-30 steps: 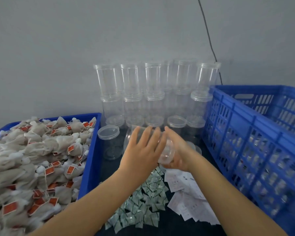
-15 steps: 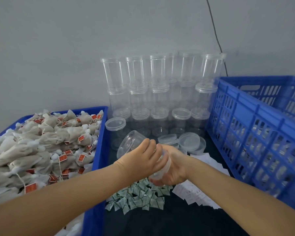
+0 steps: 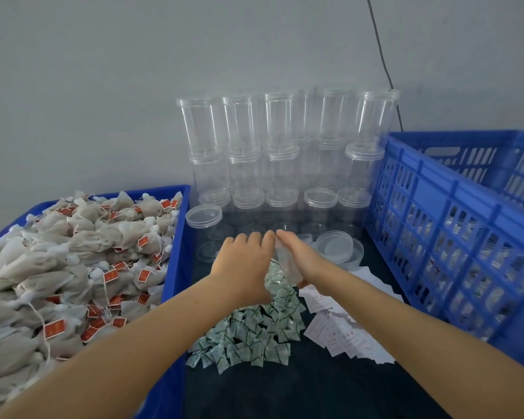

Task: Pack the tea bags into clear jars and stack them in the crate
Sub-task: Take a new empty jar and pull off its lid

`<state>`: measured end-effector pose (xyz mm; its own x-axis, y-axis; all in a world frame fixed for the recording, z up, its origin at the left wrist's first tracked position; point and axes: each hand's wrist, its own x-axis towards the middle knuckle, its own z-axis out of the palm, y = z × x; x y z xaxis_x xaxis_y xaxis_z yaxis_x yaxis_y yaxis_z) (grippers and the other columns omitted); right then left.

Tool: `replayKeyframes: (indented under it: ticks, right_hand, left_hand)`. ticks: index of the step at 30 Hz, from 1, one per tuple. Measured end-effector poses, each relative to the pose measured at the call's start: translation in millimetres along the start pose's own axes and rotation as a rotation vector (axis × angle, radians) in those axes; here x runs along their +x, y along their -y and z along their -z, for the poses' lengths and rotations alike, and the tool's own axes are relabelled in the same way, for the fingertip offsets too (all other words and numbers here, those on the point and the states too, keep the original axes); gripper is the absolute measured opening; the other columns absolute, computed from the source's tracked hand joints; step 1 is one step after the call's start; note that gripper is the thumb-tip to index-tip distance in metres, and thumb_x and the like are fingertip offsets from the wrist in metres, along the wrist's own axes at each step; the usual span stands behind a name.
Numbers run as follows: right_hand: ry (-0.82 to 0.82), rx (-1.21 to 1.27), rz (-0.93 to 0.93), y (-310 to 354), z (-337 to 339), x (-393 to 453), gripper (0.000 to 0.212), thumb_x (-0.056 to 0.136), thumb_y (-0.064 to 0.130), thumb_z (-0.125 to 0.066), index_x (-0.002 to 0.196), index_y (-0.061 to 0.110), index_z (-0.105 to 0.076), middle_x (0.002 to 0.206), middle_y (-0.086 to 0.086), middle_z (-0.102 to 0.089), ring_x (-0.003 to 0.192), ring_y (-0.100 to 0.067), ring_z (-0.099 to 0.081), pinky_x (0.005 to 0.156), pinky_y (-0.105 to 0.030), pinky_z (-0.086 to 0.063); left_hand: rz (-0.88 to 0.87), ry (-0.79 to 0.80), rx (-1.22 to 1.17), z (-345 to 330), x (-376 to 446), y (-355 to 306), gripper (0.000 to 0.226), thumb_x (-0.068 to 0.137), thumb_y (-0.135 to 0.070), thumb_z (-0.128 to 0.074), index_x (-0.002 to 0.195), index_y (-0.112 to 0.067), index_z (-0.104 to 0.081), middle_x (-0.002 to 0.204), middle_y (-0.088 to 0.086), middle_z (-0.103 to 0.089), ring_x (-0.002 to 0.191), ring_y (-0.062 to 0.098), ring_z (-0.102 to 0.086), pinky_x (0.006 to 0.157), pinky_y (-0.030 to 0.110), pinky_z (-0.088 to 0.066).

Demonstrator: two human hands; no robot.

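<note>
— What have the hands got, from your seat?

— Both are on one clear jar (image 3: pixel 286 264) at the middle of the frame, tilted, just above the heap of small green-and-white sachets (image 3: pixel 248 334). I see my left hand (image 3: pixel 242 264) laid over its left side, fingers straight and close together, fingertips (image 3: pixel 254 237) on the plastic. My right hand (image 3: pixel 307 264) cups the right side, fingers extended along the jar and pressed together. How the thumbs lie, I cannot tell.

— And the tea bags?

— Heaped in the blue tray (image 3: pixel 176 267) at the left of the frame: the tea bags (image 3: pixel 73 267) carry red tags.

— The crate?

— The blue crate (image 3: pixel 454 237) fills the right side. Stacked clear jars (image 3: pixel 279 152) stand against the wall at upper centre, loose lids (image 3: pixel 339 246) just right of my right hand, and paper slips (image 3: pixel 342 334) lie at lower right of the sachets.
</note>
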<state>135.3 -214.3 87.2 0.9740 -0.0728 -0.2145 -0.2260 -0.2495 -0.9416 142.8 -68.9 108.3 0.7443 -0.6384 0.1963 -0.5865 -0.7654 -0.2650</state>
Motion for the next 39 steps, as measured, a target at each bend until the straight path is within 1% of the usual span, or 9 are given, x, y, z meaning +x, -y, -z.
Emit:
replayKeyframes:
  ticks: [4,10,14,18,23,27,33,37,39]
  right_hand:
    - [-0.025,-0.168,0.328,-0.8,10.0,-2.2,0.030,0.103,0.047,-0.034,0.102,0.029,-0.058,0.097,0.014,-0.055,0.090,-0.003,-0.051,0.089,-0.034,-0.043]
    - [0.062,-0.366,0.571,13.1,25.6,-18.1,0.052,0.080,0.064,-0.034,0.107,0.026,-0.058,0.109,-0.023,-0.062,0.098,-0.034,-0.059,0.092,-0.052,-0.044]
    - [0.210,-0.323,0.615,26.2,33.3,-25.7,0.036,0.081,0.060,-0.040,0.111,0.044,-0.054,0.115,0.000,-0.064,0.104,-0.013,-0.060,0.094,-0.033,-0.047]
    - [0.341,-0.202,0.660,37.7,34.7,-31.3,0.063,0.076,0.077,-0.052,0.120,0.032,-0.055,0.110,0.018,-0.062,0.104,-0.001,-0.058,0.093,-0.022,-0.044]
    - [0.479,0.264,0.745,50.1,38.3,-32.1,0.080,0.081,0.069,-0.056,0.122,0.000,-0.049,0.096,-0.018,-0.057,0.083,-0.041,-0.049,0.079,-0.046,-0.043]
    - [0.518,0.667,0.714,61.0,47.9,-27.9,0.079,0.068,0.054,-0.079,0.121,0.000,-0.053,0.094,-0.023,-0.059,0.077,-0.029,-0.059,0.057,-0.027,-0.053]
    - [0.221,0.845,0.667,60.5,63.5,-7.1,0.088,0.049,0.060,-0.089,0.122,0.023,-0.055,0.101,-0.017,-0.058,0.086,-0.027,-0.057,0.065,-0.031,-0.054]
    - [0.021,0.875,0.553,48.5,64.5,21.8,0.025,0.098,0.039,-0.053,0.122,0.037,-0.048,0.104,-0.007,-0.054,0.092,-0.019,-0.059,0.086,-0.040,-0.053]
    - [-0.043,0.765,0.477,43.8,57.2,36.9,0.018,0.100,0.025,-0.051,0.114,0.035,-0.048,0.107,-0.006,-0.053,0.094,-0.018,-0.062,0.089,-0.039,-0.055]
  left_hand:
    - [0.046,0.080,-0.358,5.9,2.8,9.1,0.095,0.061,-0.052,-0.076,0.135,-0.016,-0.029,0.117,0.000,-0.052,0.094,0.020,-0.052,0.076,0.030,-0.044]
    - [0.121,0.316,-1.012,8.5,-4.4,22.7,0.086,0.060,-0.045,-0.082,0.130,-0.030,-0.033,0.115,-0.012,-0.053,0.099,0.002,-0.055,0.079,0.021,-0.049]
    - [0.073,0.479,-1.513,11.3,-15.6,27.3,0.080,0.050,-0.038,-0.077,0.124,-0.027,-0.047,0.112,-0.008,-0.066,0.103,0.007,-0.064,0.086,0.023,-0.053]
    - [-0.029,0.623,-1.858,6.5,-24.2,27.2,0.094,0.048,-0.041,-0.084,0.129,-0.011,-0.047,0.116,0.008,-0.062,0.101,0.022,-0.063,0.087,0.034,-0.050]
    - [-0.350,0.858,-2.144,-1.1,-28.5,21.8,0.092,0.065,-0.046,-0.079,0.137,-0.005,-0.039,0.125,0.014,-0.057,0.109,0.028,-0.059,0.093,0.040,-0.048]
    - [-0.317,0.761,-2.057,2.1,-25.9,25.0,0.096,0.060,-0.043,-0.085,0.135,-0.005,-0.040,0.123,0.014,-0.058,0.107,0.028,-0.060,0.095,0.043,-0.047]
    - [-0.091,0.374,-1.886,4.6,-35.4,51.4,0.105,0.051,-0.044,-0.090,0.136,-0.006,-0.041,0.128,0.021,-0.053,0.114,0.032,-0.056,0.103,0.050,-0.040]
    - [0.077,0.082,-1.713,-5.1,-47.3,62.6,0.093,0.059,-0.031,-0.082,0.139,-0.013,-0.038,0.132,0.011,-0.058,0.121,0.029,-0.057,0.102,0.051,-0.044]
    - [0.160,-0.077,-1.707,-11.4,-48.6,67.7,0.091,0.058,-0.025,-0.082,0.137,-0.019,-0.039,0.129,0.002,-0.061,0.119,0.021,-0.059,0.093,0.036,-0.052]
